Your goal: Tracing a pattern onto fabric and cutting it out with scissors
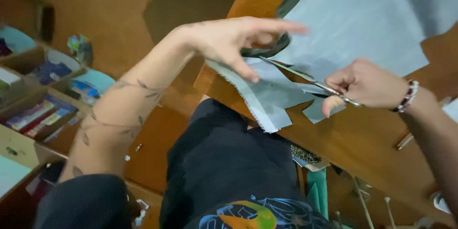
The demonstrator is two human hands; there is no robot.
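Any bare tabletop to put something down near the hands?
Bare wood on the table below the right hand, toward the near edge. Crowded spots: the grey fabric covers the top, the left hand pins its strip, and the scissors cut between both hands.

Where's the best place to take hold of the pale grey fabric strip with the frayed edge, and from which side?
Probably the loose end of the pale grey fabric strip, which overhangs the brown wooden table's edge. Come from the person's body side, below the left hand and away from the metal scissors in the right hand.
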